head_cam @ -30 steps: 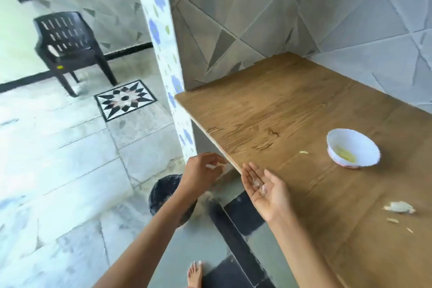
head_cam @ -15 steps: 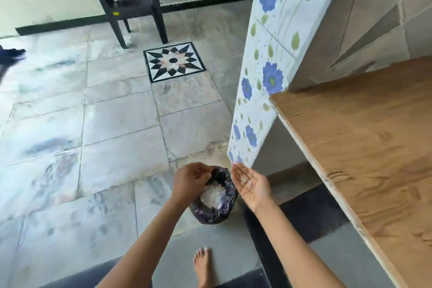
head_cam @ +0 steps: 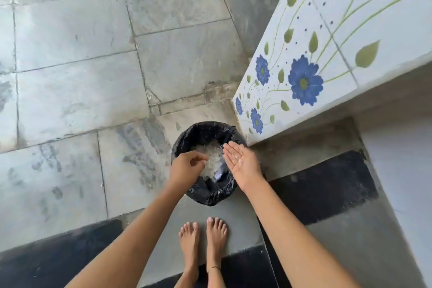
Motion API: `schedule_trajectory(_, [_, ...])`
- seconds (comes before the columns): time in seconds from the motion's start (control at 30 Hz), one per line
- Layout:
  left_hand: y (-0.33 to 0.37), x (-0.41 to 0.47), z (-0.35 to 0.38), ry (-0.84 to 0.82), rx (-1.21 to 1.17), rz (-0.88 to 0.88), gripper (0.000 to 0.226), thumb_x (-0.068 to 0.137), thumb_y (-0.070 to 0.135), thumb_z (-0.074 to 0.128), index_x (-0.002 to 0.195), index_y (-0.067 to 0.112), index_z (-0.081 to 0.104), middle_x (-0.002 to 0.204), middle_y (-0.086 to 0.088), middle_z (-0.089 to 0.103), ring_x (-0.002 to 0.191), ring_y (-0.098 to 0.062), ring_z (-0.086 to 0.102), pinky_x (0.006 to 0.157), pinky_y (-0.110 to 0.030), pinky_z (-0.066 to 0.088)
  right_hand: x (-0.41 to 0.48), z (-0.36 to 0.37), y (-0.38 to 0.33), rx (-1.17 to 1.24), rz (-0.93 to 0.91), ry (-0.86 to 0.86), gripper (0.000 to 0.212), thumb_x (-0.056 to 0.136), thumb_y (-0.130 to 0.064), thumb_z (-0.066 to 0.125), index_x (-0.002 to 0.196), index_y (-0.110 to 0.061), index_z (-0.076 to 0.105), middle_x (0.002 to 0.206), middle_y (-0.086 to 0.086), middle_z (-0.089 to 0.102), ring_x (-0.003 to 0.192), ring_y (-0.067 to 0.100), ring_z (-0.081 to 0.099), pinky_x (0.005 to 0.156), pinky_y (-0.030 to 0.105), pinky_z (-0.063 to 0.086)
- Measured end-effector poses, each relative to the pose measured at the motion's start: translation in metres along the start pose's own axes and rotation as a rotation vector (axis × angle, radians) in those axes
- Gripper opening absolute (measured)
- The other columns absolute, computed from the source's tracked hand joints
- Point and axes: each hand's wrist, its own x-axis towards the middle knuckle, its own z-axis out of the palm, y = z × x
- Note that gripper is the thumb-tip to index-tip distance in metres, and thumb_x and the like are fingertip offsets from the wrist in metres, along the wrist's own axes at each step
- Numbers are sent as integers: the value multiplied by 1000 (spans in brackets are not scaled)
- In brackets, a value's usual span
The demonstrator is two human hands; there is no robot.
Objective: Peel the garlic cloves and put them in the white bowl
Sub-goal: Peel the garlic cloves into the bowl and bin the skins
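Biggest thing in shot was the grey stone-tile floor (head_cam: 70, 77) filling the left and top, then one white tiled panel painted with blue flowers (head_cam: 327, 54) at upper right. Centre frame sat one small bin lined with a black plastic bag (head_cam: 210, 192), with a heap of pale papery garlic skins (head_cam: 211, 159) inside. Two hands were over it: the left hand (head_cam: 188, 165) had its fingers bunched, couldn't tell if it pinched anything, and the right hand (head_cam: 244, 162) was flat, palm up, with one thin scrap (head_cam: 240, 160) stuck on it. Two bare feet (head_cam: 189, 241) below. No garlic cloves or white bowl in view. I'd guess cloves are light, firm and slick once peeled, so pinch across the sides.
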Motion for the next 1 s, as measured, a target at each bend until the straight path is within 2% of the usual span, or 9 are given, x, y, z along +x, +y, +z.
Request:
schedule_trajectory(0.13, [-45, 42, 35, -3, 10, -51, 12, 89, 11, 61, 89, 19, 70, 80, 6, 65, 64, 2, 52, 52, -5, 36, 55, -12, 26, -140, 61, 6, 64, 101, -49, 21, 150, -7, 21, 155, 9, 24, 145, 20, 17, 117, 34, 12])
schedule_trajectory(0.27, [-65, 59, 55, 37, -33, -41, 20, 93, 10, 52, 94, 18, 70, 83, 1, 68, 61, -7, 56, 54, -7, 39, 78, -22, 35, -162, 114, 10, 72, 98, -56, 18, 150, -6, 15, 156, 12, 20, 145, 22, 13, 116, 34, 8])
schedule_trajectory(0.37, [-58, 53, 66, 55, -240, 122, 30, 95, 12, 42, 109, 18, 68, 103, 8, 68, 99, -4, 62, 89, -19, 48, 88, -25, 40, -136, 144, -5, 73, 97, -58, 21, 149, -7, 20, 155, 12, 24, 144, 23, 19, 118, 36, 10])
schedule_trajectory(0.47, [-63, 47, 92, -209, -275, 264, 42, 97, 30, 35, 137, 24, 49, 139, 9, 49, 130, 1, 40, 110, -18, 29, 96, -23, 46, -57, 179, -27, 74, 94, -62, 27, 144, -7, 35, 145, 16, 41, 135, 29, 38, 115, 43, 24])
schedule_trajectory(0.53, [-85, 59, 108, -317, -68, 149, 47, 100, 43, 29, 146, 32, 30, 155, 6, 25, 144, -7, 17, 119, -31, 12, 95, -21, 45, -59, 182, -42, 75, 94, -63, 26, 146, -8, 32, 149, 16, 35, 137, 30, 33, 116, 44, 21])
schedule_trajectory(0.63, [-91, 77, 105, -166, -3, -134, 48, 103, 37, 26, 150, 25, 23, 159, 2, 12, 146, -10, 7, 119, -34, 8, 94, -24, 39, -24, 129, -41, 68, 97, -57, 20, 146, -11, 31, 153, 11, 29, 141, 27, 26, 116, 41, 18])
schedule_trajectory(0.77, [-60, 64, 107, -262, -316, 209, 43, 103, 31, 31, 146, 28, 29, 152, 13, 24, 143, 1, 13, 114, -14, 7, 100, -23, 43, -82, 158, -12, 64, 98, -55, 26, 143, -11, 38, 146, 11, 42, 134, 26, 39, 114, 41, 27])
schedule_trajectory(0.9, [-90, 72, 107, -250, -33, -30, 44, 103, 28, 35, 146, 17, 34, 152, -1, 32, 142, -15, 26, 109, -20, 18, 85, -18, 40, -114, 139, -55, 62, 100, -52, 22, 145, -11, 34, 152, 10, 31, 141, 26, 27, 116, 41, 18])
schedule_trajectory(1.0, [-81, 66, 84, -92, 93, -95, 45, 98, 23, 47, 141, 18, 39, 140, -6, 50, 115, -19, 52, 94, -26, 37, 63, -23, 34, -589, -42, 68, 46, 101, -40, 33, 140, -18, 42, 148, 4, 38, 133, 18, 36, 107, 33, 27])
